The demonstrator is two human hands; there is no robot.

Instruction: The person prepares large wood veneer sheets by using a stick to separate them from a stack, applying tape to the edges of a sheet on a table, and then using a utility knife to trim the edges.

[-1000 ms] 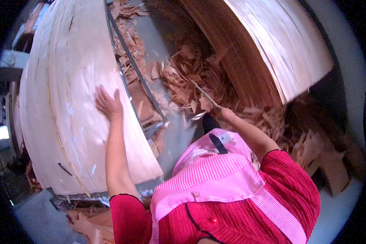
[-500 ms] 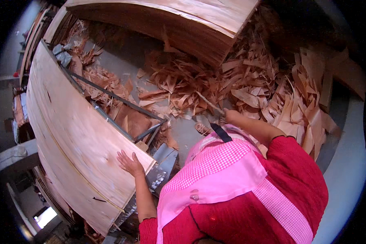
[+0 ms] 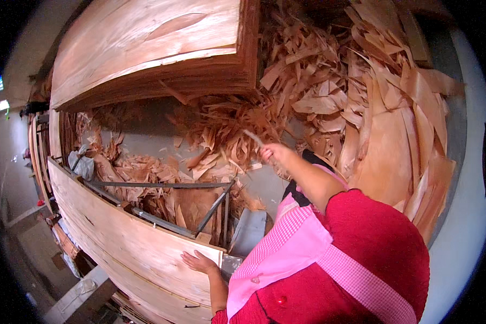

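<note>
My left hand [image 3: 200,262] lies with its fingers spread on a pale wood veneer sheet [image 3: 129,243], close to the sheet's right end. The sheet tops the long bench or stack at the left and front. In my right hand [image 3: 274,153] is a thin pale stick [image 3: 253,137], held out over the floor and pointing away from me. Its far end is slightly blurred, so its exact kind is unclear. Beneath it lies a heap of torn veneer scraps [image 3: 227,127]; I cannot tell whether the stick touches them.
A tall stack of veneer sheets [image 3: 146,54] stands at the far side. Long veneer strips [image 3: 383,146] pile up at the right beside a pale wall [image 3: 464,210]. A dark metal frame [image 3: 162,185] juts from the bench over scraps. A whitish plastic bag [image 3: 81,163] sits at its left end.
My view has turned right, so the bench appears lower and the far stack larger. My right hand has swung the stick further out. My left hand still rests on the veneer sheet.
</note>
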